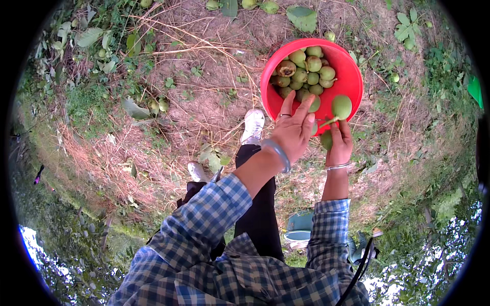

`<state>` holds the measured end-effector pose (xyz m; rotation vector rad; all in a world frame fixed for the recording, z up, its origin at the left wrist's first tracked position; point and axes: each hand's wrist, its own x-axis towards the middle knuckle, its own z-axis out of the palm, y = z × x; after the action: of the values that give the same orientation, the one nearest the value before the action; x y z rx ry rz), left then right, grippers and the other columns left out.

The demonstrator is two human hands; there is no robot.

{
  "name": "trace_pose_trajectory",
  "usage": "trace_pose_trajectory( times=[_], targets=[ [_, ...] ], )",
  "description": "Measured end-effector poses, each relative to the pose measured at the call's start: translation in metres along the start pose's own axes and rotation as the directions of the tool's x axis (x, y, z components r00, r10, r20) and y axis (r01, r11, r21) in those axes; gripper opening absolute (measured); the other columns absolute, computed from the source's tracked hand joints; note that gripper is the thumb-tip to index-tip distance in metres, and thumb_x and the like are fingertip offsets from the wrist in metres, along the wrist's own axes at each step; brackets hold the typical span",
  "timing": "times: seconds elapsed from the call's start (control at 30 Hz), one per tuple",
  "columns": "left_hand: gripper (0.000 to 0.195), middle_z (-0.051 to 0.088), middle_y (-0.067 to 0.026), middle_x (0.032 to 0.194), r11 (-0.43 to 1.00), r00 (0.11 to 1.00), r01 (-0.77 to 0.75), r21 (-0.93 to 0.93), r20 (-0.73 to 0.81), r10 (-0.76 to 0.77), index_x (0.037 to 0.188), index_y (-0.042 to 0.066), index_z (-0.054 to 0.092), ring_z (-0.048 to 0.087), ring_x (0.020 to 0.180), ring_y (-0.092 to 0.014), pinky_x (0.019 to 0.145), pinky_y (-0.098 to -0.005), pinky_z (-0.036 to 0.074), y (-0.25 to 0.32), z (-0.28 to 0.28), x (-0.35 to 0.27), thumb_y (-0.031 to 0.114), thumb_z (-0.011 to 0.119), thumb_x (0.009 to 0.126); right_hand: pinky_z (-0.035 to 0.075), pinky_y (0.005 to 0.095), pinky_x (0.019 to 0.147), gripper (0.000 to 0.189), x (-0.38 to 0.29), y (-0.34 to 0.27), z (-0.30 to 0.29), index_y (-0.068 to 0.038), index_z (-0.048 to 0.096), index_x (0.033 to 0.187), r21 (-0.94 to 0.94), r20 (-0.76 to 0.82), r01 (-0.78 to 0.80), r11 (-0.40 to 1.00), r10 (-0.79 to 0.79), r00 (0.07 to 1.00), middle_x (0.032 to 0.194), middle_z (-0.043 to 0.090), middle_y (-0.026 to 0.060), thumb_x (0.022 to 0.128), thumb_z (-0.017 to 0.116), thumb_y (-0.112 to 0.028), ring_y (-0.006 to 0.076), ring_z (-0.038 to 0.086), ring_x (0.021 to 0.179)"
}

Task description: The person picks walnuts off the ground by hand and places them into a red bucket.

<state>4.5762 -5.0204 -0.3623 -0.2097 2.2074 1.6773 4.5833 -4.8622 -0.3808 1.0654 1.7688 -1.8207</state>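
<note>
Green round fruits (299, 75), which look like walnuts in their husks, lie heaped in a red plastic bucket (353, 76); a few have brown patches. My left hand (293, 130) reaches over the near rim, palm down, fingers spread beside a green fruit (314, 104). Part of another fruit shows behind its thumb; whether the palm holds it is hidden. At the bucket's near right edge, my right hand (340, 139) grips a green fruit (341, 107) with a curved stem at its fingertips. One more fruit (326, 140) shows at the inner side of that hand.
Loose green fruits (163, 105) and leaves (302, 18) lie on earth with dry stalks. My white shoe (252, 124) stands left of the bucket. Behind me are a bluish-green container (298, 225) and trees. A black cord (358, 269) hangs by my right sleeve.
</note>
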Motion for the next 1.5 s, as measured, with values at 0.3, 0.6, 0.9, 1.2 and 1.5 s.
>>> trace_pose_trajectory(
  times=[0.3, 0.6, 0.9, 1.2, 1.5],
  targets=[
    [0.022, 0.061, -0.0114, 0.093, 0.869, 0.874, 0.483, 0.111, 0.005, -0.486, 0.109, 0.005, 0.053, 0.062, 0.084, -0.019, 0.066, -0.0271, 0.051, -0.100, -0.118, -0.179, 0.008, 0.046, 0.088, 0.034, 0.0345, 0.098, 0.052, -0.076, 0.023, 0.083, 0.000, 0.039, 0.129, -0.206, 0.327, 0.417, 0.885, -0.339, 0.882, 0.134, 0.037, 0.0153, 0.079, 0.051, 0.002, 0.0257, 0.037, 0.124],
    [0.026, 0.059, -0.0193, 0.098, 0.621, 0.598, 0.721, 0.308, 0.176, -0.782, 0.104, 0.005, 0.055, 0.057, 0.092, -0.032, 0.082, -0.0394, 0.045, -0.249, -0.239, -0.201, 0.017, 0.050, 0.081, 0.048, 0.0354, 0.073, 0.035, -0.038, 0.175, 0.286, -0.009, 0.058, 0.098, -0.599, 0.724, 0.599, 0.531, 0.040, 0.689, 0.107, 0.051, 0.0119, 0.066, 0.052, 0.006, 0.0276, 0.056, 0.089],
    [0.033, 0.053, -0.0167, 0.096, 0.703, 0.730, 0.625, 0.341, 0.065, -0.680, 0.096, -0.003, 0.053, 0.053, 0.088, -0.031, 0.080, -0.0374, 0.045, -0.236, -0.316, -0.165, 0.018, 0.060, 0.071, 0.051, 0.0394, 0.071, 0.045, -0.029, 0.319, 0.538, -0.018, 0.038, 0.128, -0.389, 0.848, 0.890, -0.237, 0.285, 0.446, 0.120, 0.041, 0.0122, 0.083, 0.044, -0.015, 0.0331, 0.046, 0.099],
    [0.034, 0.053, -0.0141, 0.100, 0.861, 0.885, 0.454, 0.228, -0.003, -0.465, 0.100, -0.001, 0.050, 0.054, 0.089, -0.030, 0.080, -0.0375, 0.044, -0.235, -0.348, -0.169, 0.010, 0.062, 0.070, 0.051, 0.0409, 0.071, 0.046, -0.015, 0.316, 0.550, -0.020, 0.045, 0.118, -0.501, 0.794, 0.863, -0.068, 0.362, 0.489, 0.123, 0.043, 0.0086, 0.074, 0.061, -0.018, 0.0311, 0.050, 0.104],
    [0.036, 0.054, -0.0136, 0.098, 0.901, 0.933, 0.353, 0.254, -0.027, -0.358, 0.108, 0.002, 0.048, 0.055, 0.089, -0.031, 0.082, -0.0385, 0.043, -0.232, -0.345, -0.165, 0.015, 0.058, 0.076, 0.045, 0.0305, 0.082, 0.063, -0.063, 0.153, 0.375, -0.003, 0.038, 0.124, -0.702, 0.608, 0.532, 0.473, 0.008, 0.794, 0.115, 0.049, 0.0153, 0.069, 0.068, -0.001, 0.0223, 0.054, 0.099]
  ],
)
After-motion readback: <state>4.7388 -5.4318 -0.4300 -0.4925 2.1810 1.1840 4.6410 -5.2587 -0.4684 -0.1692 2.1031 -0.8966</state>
